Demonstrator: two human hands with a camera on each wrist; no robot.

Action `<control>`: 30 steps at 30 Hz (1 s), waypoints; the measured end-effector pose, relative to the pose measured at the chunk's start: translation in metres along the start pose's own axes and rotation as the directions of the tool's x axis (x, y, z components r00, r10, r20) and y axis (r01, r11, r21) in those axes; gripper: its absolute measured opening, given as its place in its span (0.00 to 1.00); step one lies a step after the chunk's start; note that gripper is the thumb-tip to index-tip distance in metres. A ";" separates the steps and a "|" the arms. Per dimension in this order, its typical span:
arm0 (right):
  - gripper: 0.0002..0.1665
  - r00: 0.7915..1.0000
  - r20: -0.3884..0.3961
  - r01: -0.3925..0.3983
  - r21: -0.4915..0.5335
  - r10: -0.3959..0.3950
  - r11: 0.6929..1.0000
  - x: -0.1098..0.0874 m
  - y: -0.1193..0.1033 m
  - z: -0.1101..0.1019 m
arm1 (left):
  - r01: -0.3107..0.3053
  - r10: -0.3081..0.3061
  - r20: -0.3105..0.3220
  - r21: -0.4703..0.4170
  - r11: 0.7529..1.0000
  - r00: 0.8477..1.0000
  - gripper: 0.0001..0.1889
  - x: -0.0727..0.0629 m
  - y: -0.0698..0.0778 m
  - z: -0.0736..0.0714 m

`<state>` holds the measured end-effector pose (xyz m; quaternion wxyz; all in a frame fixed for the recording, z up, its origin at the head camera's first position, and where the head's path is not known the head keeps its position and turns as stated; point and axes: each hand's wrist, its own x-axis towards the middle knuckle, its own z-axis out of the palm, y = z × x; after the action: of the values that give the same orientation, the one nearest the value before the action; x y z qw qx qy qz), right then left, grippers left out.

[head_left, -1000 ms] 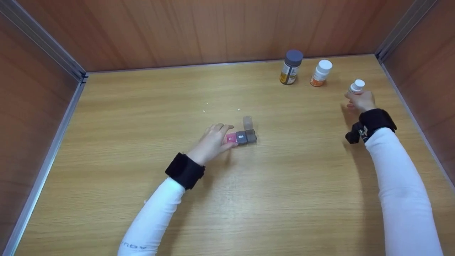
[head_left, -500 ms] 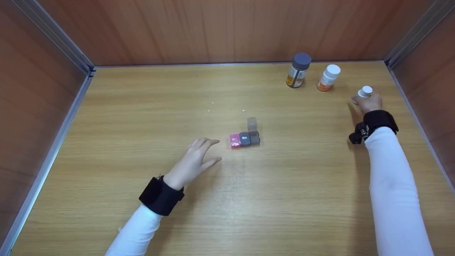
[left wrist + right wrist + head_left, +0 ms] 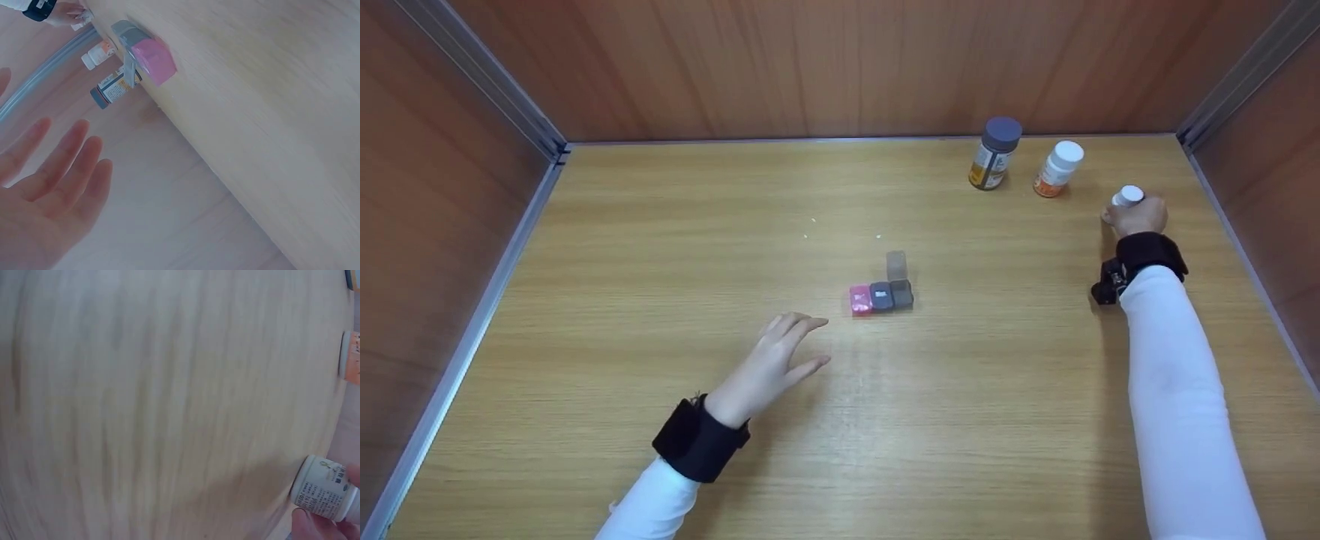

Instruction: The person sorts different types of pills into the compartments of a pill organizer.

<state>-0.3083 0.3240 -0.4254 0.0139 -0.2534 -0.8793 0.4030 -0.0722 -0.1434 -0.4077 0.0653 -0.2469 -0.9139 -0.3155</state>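
On the right side of the table, my right hand (image 3: 1140,216) grips a small white pill bottle (image 3: 1127,196). In the right wrist view the printed label of that bottle (image 3: 322,488) shows between thumb and fingers, its base close to the tabletop. My left hand (image 3: 765,367) hovers over the table with fingers spread and nothing in them. Ahead of it and to its right lies a small pill organizer with a pink compartment (image 3: 861,300), a dark compartment (image 3: 881,296) and a grey compartment (image 3: 901,293). The grey one's clear lid (image 3: 896,265) stands up.
Toward the back right stand a bottle with a dark blue cap (image 3: 994,154) and a white-capped bottle with an orange label (image 3: 1058,169). Several tiny white bits, one of them a white crumb (image 3: 878,236), lie behind the organizer. Wooden panels (image 3: 840,67) wall the table.
My left hand has let go of the pill organizer and drawn back toward the lower left. My right hand has closed round the small white bottle, which tilts slightly.
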 end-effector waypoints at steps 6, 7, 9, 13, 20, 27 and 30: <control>0.34 0.993 0.013 0.117 0.005 -0.117 0.993 -0.006 -0.001 -0.002 | -0.026 0.026 -0.005 0.025 0.999 1.000 0.21 -0.001 0.000 0.003; 0.33 0.989 0.014 0.147 0.012 -0.147 0.989 -0.009 -0.003 -0.002 | -0.031 0.031 -0.005 0.031 0.999 1.000 0.21 -0.001 0.000 0.004; 0.33 0.979 0.022 0.201 0.019 -0.201 0.979 -0.015 -0.008 -0.002 | -0.036 0.036 -0.001 0.031 0.999 0.999 0.21 0.000 0.001 0.004; 0.31 0.942 0.087 0.322 0.039 -0.325 0.946 -0.035 -0.021 -0.001 | -0.042 0.041 0.024 0.003 0.999 0.999 0.20 0.005 0.003 0.005; 0.27 0.816 0.250 0.517 0.092 -0.522 0.851 -0.083 -0.038 0.020 | -0.056 0.057 0.049 -0.028 0.998 0.997 0.19 0.014 0.005 0.009; 0.26 0.617 0.478 0.605 0.220 -0.625 0.765 -0.148 -0.035 0.056 | -0.063 0.064 0.053 -0.028 0.998 0.997 0.20 0.025 0.008 0.017; 0.24 0.543 0.551 0.615 0.254 -0.634 0.747 -0.171 -0.032 0.071 | -0.049 0.051 0.061 -0.033 0.998 0.997 0.21 0.032 0.011 0.021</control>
<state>-0.1895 0.1780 -0.4197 -0.1218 0.2190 -0.8606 0.4434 -0.0937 -0.1101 -0.4097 0.0411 -0.2803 -0.9039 -0.3203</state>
